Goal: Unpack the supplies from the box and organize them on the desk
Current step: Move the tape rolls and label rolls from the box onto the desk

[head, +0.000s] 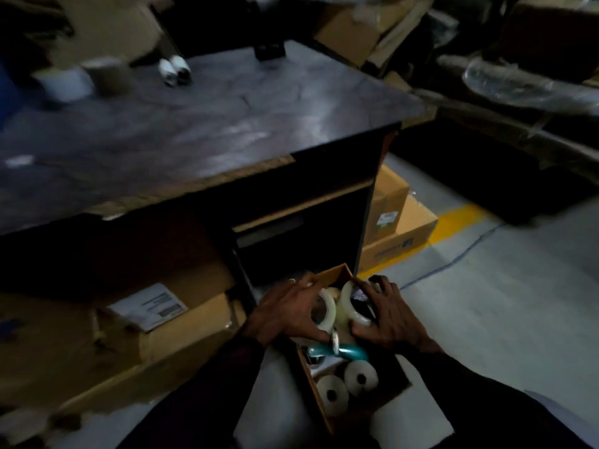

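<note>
Fingers curled, the left hand (288,314) grips the left tape roll (327,307) and the right hand (387,317) the right tape roll (346,303) — both inside the floor-level box (316,393), the desk (194,124) top lying far-left, nearer the left hand.

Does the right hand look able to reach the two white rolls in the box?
Probably yes: the white rolls lie uncovered in the open box close to the right hand, though it holds a tape roll.

Pale tape rolls (337,306), teal handle (353,350)
</note>
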